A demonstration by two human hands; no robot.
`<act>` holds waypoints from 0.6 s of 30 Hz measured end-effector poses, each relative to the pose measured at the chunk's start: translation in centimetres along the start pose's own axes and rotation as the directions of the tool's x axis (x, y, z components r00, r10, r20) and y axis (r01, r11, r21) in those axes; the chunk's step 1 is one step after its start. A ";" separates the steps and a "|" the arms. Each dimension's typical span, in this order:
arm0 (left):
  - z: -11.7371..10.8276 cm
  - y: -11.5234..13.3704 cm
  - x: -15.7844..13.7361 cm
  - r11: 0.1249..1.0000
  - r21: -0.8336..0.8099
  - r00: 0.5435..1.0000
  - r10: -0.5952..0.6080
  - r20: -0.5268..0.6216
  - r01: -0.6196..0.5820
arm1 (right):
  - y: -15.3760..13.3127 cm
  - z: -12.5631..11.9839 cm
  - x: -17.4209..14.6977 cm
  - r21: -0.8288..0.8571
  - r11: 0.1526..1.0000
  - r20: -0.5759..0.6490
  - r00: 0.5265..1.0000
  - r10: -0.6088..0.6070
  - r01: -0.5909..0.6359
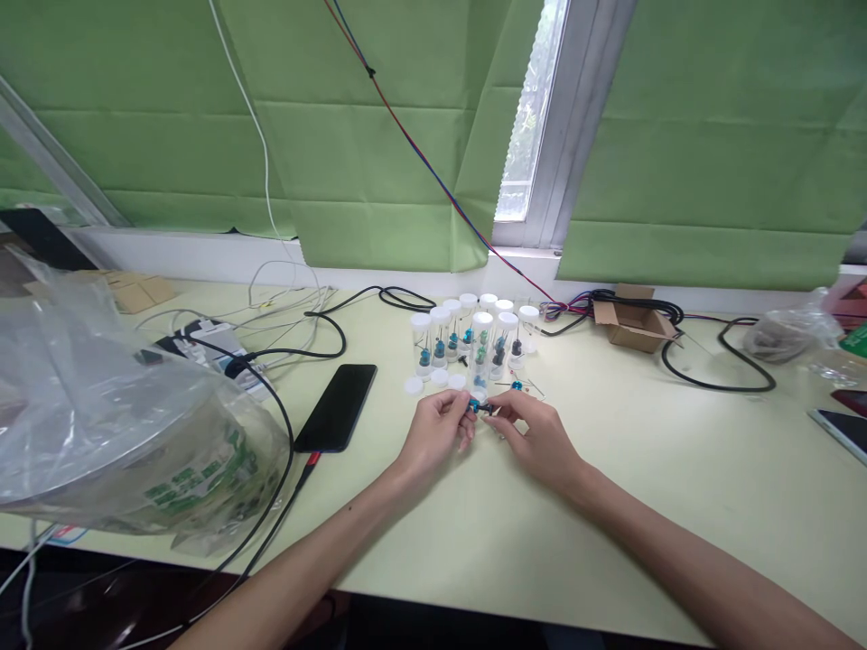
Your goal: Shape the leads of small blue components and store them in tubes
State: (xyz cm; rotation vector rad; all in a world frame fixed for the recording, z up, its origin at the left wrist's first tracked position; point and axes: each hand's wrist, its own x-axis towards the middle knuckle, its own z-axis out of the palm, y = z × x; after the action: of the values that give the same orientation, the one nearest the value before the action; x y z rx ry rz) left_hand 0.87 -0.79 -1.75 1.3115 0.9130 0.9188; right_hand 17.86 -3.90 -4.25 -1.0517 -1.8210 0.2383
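Over the pale table, my left hand [443, 422] pinches a small blue-and-black part [475, 406], whose exact kind is too small to make out. The fingertips of my right hand [532, 429] are closed at the dark right end of that same part. Just behind both hands stand several clear tubes [440, 338] with white caps, each holding small blue, green or black pieces. Loose white caps [414, 385] lie at the left front of the tubes. Another small blue piece [517, 385] rests among thin pins beyond my right hand.
A black phone [337, 408] lies left of my hands, with a red-tipped cable [312, 460] near it. A large plastic-bagged tub [135, 433] fills the left side. Black cable, an open cardboard box [633, 327] and another phone [840, 433] are at right.
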 end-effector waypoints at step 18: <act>-0.1 0.0 0.0 1.000 0.027 0.999 0.011 0.034 -0.012 | 0.6 -0.1 -0.1 -0.033 0.999 0.028 0.999 -0.023 0.024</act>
State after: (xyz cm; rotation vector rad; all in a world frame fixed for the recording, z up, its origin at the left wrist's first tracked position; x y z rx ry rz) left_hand 0.75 -0.74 -1.73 1.3537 0.8952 0.8932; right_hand 18.26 -3.68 -4.60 -1.0536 -1.8669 0.2102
